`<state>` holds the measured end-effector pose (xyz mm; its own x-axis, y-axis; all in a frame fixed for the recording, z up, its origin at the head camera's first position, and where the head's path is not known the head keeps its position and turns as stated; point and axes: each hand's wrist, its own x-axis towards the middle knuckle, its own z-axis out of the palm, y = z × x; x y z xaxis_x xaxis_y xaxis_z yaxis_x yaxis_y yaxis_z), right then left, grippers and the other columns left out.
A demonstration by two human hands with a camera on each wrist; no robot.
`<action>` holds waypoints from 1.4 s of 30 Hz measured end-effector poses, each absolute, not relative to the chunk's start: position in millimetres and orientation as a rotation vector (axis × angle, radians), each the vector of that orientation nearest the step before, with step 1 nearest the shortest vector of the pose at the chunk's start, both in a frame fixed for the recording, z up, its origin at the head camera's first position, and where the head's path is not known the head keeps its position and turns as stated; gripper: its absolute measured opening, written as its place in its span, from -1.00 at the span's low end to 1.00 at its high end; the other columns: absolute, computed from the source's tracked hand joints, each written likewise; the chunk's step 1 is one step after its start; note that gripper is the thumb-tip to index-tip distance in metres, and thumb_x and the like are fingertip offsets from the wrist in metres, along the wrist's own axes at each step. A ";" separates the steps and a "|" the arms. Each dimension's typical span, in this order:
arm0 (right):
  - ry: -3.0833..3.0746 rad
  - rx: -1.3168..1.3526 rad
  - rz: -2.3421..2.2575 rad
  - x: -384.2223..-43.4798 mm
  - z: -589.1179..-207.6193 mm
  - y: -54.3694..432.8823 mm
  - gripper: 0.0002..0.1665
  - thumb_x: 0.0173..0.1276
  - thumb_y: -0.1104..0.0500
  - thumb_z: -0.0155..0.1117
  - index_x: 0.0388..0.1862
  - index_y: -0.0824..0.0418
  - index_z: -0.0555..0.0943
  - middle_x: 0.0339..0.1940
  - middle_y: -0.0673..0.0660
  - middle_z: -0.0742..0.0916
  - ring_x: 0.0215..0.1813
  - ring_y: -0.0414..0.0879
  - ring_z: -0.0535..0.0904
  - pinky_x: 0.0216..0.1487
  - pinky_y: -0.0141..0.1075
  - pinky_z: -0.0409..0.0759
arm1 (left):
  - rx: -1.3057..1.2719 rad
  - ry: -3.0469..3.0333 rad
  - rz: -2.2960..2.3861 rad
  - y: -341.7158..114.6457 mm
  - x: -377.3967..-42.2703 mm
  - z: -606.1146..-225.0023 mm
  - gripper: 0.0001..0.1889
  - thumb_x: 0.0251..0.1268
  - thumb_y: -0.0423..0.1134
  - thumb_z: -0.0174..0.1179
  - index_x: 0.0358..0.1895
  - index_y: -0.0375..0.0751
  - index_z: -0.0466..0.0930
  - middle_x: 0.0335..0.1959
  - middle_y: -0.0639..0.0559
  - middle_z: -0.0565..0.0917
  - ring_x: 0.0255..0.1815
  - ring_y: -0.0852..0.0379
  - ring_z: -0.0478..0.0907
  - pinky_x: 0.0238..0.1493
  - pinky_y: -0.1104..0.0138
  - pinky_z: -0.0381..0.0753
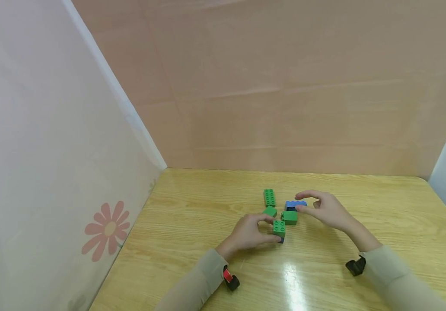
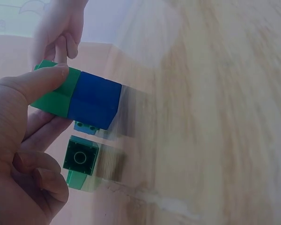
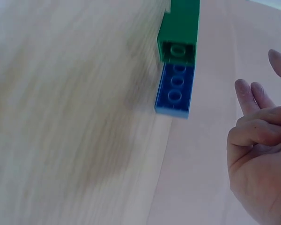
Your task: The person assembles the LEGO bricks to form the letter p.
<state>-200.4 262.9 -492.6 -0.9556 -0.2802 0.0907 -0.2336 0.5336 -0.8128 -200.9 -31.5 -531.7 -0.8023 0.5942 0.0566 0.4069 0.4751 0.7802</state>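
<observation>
My left hand [image 1: 248,233] pinches a green-and-blue stack [image 1: 279,227] on the near side of the green bricks [image 1: 290,218]; my right hand [image 1: 327,211], fingers parted, hovers by the blue brick [image 1: 291,204], best gripped squarely, I judge.

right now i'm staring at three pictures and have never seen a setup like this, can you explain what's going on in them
There is no machine here: a person works with a bare left hand and a bare right hand. The big picture comes from a camera on the head, looking forward and down. The other two come from cameras worn on the left and right wrists. On the wood-grained table lie a long green studded plastic brick, two shorter green plastic bricks and a long blue plastic brick. Between thumb and fingers, the left hand holds a square-topped green plastic brick with a blue plastic brick joined beneath it. The right hand is nearest to the long blue plastic brick, thumb and fingers apart; its wrist view shows nothing held.
</observation>
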 end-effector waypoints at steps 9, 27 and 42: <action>2.770 -0.425 -1.295 -219.4 -499.4 280.2 -0.41 0.54 -0.14 0.31 0.33 0.22 0.61 0.33 0.27 0.63 0.27 0.32 0.55 0.11 0.18 0.58 | 0.865 2.492 1.237 -32.0 -198.3 -529.2 -0.48 0.11 0.11 0.59 0.15 0.10 0.73 -0.06 0.46 0.68 -0.63 0.32 0.18 -0.58 0.41 0.23; 2.604 -0.427 -1.266 -244.2 -522.3 296.9 -0.41 0.55 -0.11 0.29 0.32 0.29 0.61 0.30 0.31 0.64 0.39 0.39 0.43 0.25 0.32 0.44 | 0.860 2.489 1.239 -30.1 -199.6 -530.4 -0.46 0.16 0.17 0.53 0.20 0.15 0.72 0.01 0.39 0.68 -0.57 0.32 0.29 -0.53 0.40 0.34; 2.513 -0.491 -1.271 -250.7 -528.5 299.3 -0.48 0.47 0.00 0.42 0.27 0.27 0.65 0.31 0.33 0.64 0.49 0.47 0.26 0.33 0.49 0.16 | 0.883 2.522 1.222 -30.8 -202.7 -533.9 -0.48 0.18 0.18 0.51 0.19 0.11 0.73 0.01 0.40 0.69 -0.56 0.33 0.28 -0.51 0.42 0.33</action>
<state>-250.7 299.3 -528.5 -0.9024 -0.4201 -0.0956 -0.1720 0.5548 -0.8140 -202.7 -30.8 -533.9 -0.8006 0.5945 0.0744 0.4268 0.4788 0.7672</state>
